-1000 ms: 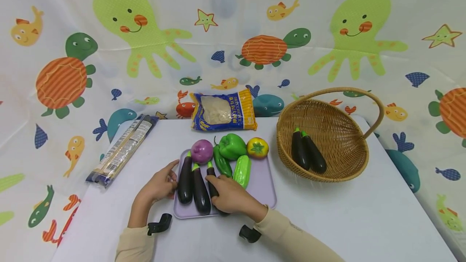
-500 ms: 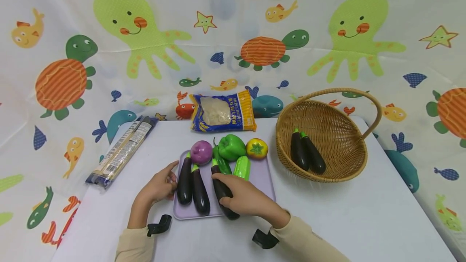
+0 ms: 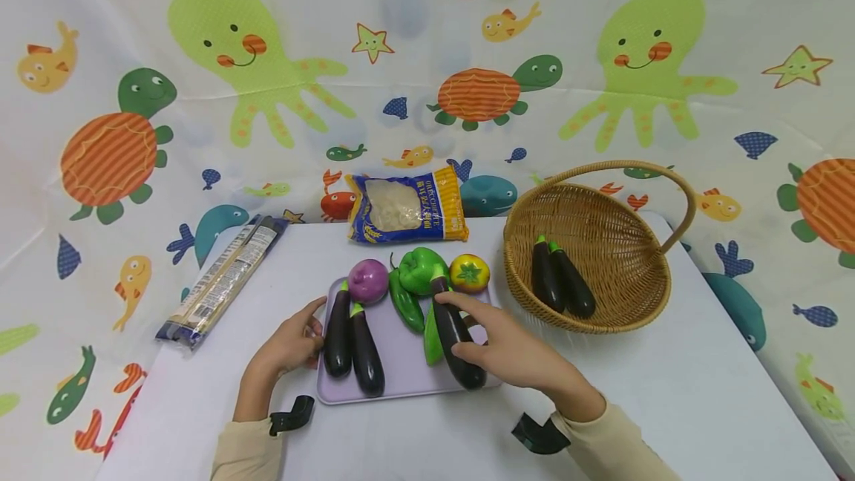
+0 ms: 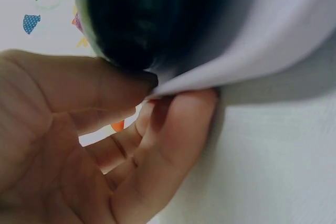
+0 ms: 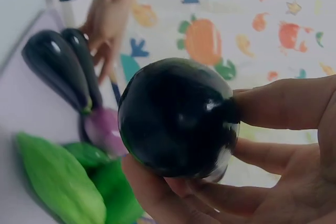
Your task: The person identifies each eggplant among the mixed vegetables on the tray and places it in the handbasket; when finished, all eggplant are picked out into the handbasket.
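Note:
My right hand (image 3: 510, 344) grips an eggplant (image 3: 461, 347) over the right part of the lilac tray (image 3: 407, 377); in the right wrist view its round dark end (image 5: 176, 119) sits between thumb and fingers. At the tray's left edge, my left hand (image 3: 292, 340) pinches the rim, thumb above and fingers below in the left wrist view. Beside that hand lie two more eggplants (image 3: 338, 332) on the tray. A purple onion (image 3: 368, 281), a green chili pepper (image 3: 405, 299), a bell pepper (image 3: 421, 267) and a partly hidden light-green vegetable (image 3: 433, 336) are there too.
A wicker basket (image 3: 621, 243) with two eggplants (image 3: 564, 280) inside stands tilted at the right. At the tray's back right corner sits a yellow-red round fruit (image 3: 470, 273). A pasta bag (image 3: 407, 206) is at the back, a long noodle packet (image 3: 223, 280) at the left.
The right hand has lifted the eggplant off the tray's middle and carried it rightward, past the light-green vegetable. The left hand stays at the tray's edge.

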